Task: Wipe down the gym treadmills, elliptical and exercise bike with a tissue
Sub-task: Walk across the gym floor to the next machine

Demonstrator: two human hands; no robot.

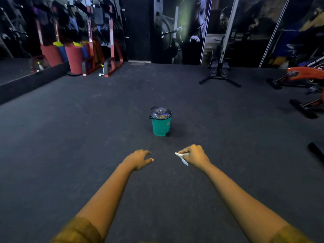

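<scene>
White and flimsy, the tissue (182, 156) sits bunched in the right hand's (195, 156) pinch, likely tearing easily, while the left hand (140, 159) hangs loose and empty.

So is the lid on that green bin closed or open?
Closed. The dark lid sits flat across the top of the green bin, which stands upright on the floor.

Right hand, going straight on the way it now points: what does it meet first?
Probably the lidded green bin on the floor ahead; the right hand grips a tissue. Depth is unclear.
</scene>
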